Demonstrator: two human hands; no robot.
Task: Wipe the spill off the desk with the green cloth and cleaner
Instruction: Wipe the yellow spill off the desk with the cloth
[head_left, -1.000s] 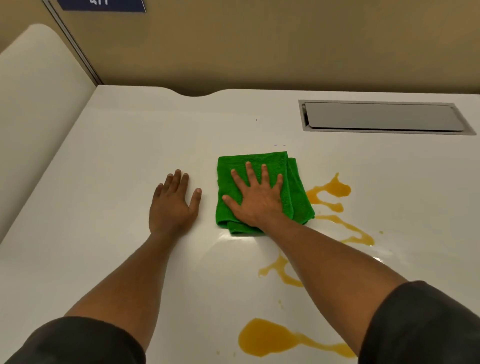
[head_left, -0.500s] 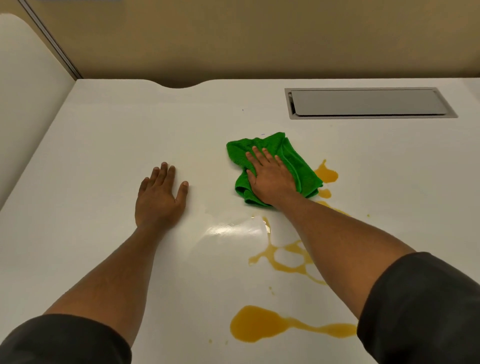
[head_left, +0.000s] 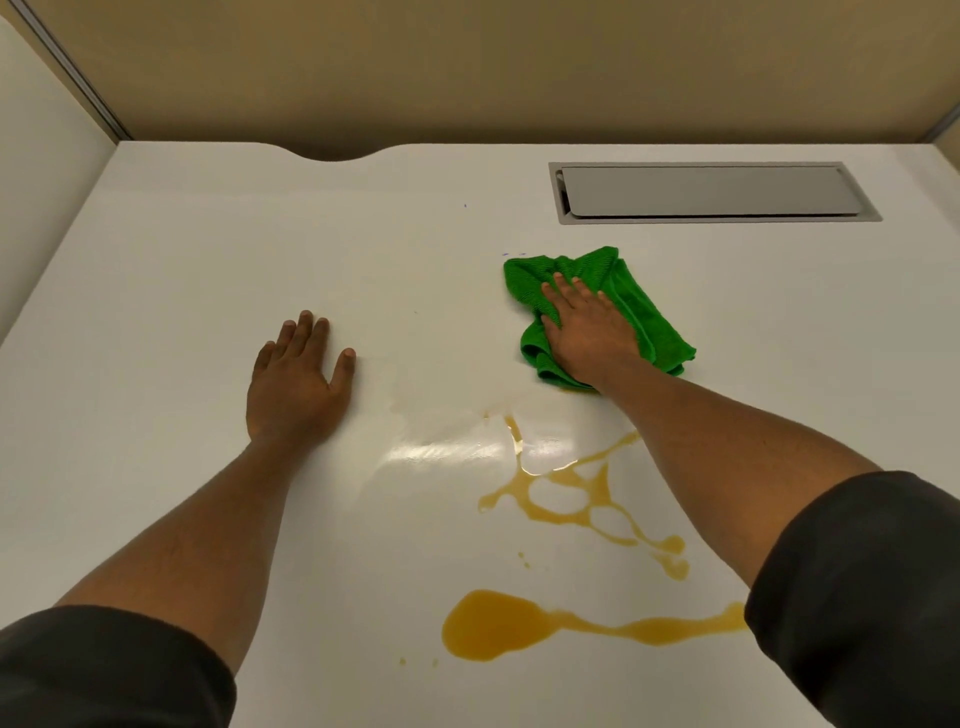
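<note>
Our right hand (head_left: 589, 332) presses flat, fingers (head_left: 558, 291) close together, on the bunched green cloth (head_left: 644, 317) at two o'clock. Our left hand (head_left: 296, 384) lies flat, fingers slightly spread, on the desk (head_left: 182, 291). The orange spill (head_left: 498, 623) sits at five o'clock.
</note>
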